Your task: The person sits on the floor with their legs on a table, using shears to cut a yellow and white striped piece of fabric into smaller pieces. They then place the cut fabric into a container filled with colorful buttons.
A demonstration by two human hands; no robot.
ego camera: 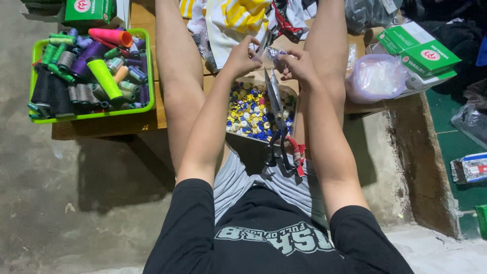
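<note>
A small clear plastic packet [272,52] sits pinched between both hands above the lap, held up close over the open box of blue, yellow and white buttons [251,114], so I judge that anything slipping out would drop into the box rather than onto the floor. From my remote seat I see the left hand [243,57] with fingers curled shut on the packet's near edge, while the right hand [297,65] closes thumb and forefinger on its other side; what the packet contains I cannot tell. Long steel scissors with black and red-wrapped handles [277,119] lie closed across the box, within reach. Further left, a lime-green plastic basket [147,71] holds thread cones; green cardboard boxes [418,48] sit to the right
</note>
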